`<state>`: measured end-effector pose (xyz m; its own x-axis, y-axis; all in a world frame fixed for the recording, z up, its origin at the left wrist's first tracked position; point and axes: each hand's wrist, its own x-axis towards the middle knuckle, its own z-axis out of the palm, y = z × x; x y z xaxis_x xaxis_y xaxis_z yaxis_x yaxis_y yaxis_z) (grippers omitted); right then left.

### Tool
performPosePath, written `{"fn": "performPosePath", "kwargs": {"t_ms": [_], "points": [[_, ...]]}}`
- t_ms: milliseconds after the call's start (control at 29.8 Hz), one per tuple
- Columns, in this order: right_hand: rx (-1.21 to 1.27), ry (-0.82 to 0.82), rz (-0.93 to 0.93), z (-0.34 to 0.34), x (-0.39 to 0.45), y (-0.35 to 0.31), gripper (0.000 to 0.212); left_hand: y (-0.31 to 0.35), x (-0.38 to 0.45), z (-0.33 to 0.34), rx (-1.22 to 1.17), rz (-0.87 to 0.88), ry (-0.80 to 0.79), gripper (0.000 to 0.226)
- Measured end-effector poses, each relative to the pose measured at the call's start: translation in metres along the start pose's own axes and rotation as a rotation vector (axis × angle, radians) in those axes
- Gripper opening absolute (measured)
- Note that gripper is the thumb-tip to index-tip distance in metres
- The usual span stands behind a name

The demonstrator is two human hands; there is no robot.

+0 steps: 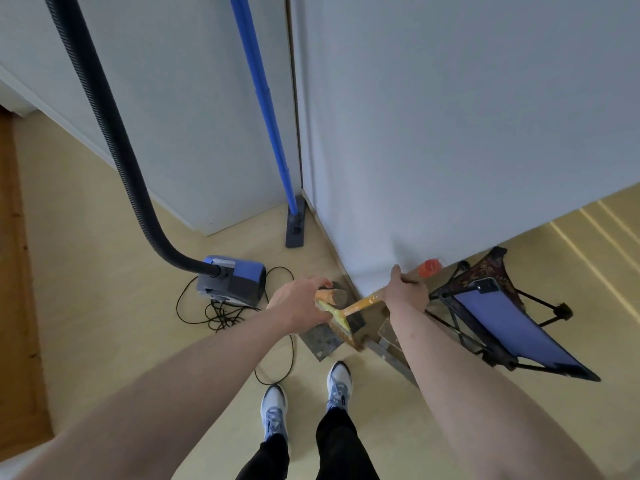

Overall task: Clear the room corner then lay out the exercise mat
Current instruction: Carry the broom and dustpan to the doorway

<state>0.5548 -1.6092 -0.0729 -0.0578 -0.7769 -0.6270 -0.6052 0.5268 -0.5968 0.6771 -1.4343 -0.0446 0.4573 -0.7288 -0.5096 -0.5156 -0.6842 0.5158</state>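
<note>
The white wall (450, 133) juts out as the landmark here. Left of it sits the blue vacuum cleaner (235, 280), its cord (221, 315) tangled on the floor; the blue pole (263, 109) leans in the recess. Right of the wall's foot, a folding chair (512, 327). At that foot, 2 hands hold a yellow hand brush (346, 315): right hand (407, 292) wrapped round the handle, left hand (303, 303) closed on the head end. Lift it clear of the chair legs. No exercise mat is in view.
</note>
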Motion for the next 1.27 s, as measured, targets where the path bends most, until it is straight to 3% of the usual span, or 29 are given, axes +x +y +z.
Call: {"fn": "performPosePath", "kwargs": {"t_ms": [168, 335, 503, 771, 872, 1107, 1274], "points": [[-0.04, -0.015, 0.084, -0.02, -0.003, 0.004, 0.02, 0.013, -0.003, 0.0, 0.003, 0.064, 0.025, 0.049], [-0.076, -0.113, 0.051, -0.023, 0.006, -0.004, 0.029, 0.019, -0.001, 0.0, 0.003, 0.07, 0.025, 0.05], [-0.06, -0.106, 0.002, -0.027, 0.004, 0.001, 0.031, 0.021, -0.003, -0.002, 0.021, 0.075, 0.025, 0.05], [-0.016, -0.096, 0.036, -0.034, -0.004, -0.002, 0.03, 0.018, -0.007, -0.006, 0.021, 0.047, 0.023, 0.057], [-0.059, -0.153, 0.111, -0.041, -0.012, -0.003, 0.043, 0.012, -0.013, -0.008, -0.001, 0.007, 0.017, 0.059], [-0.588, -0.402, -0.064, -0.073, -0.071, 0.036, 0.075, -0.012, -0.068, -0.005, -0.047, -0.16, -0.069, 0.065], [-0.989, -0.664, -0.263, -0.074, -0.098, 0.052, 0.046, -0.031, -0.116, -0.003, -0.107, -0.335, -0.044, 0.061]]}}
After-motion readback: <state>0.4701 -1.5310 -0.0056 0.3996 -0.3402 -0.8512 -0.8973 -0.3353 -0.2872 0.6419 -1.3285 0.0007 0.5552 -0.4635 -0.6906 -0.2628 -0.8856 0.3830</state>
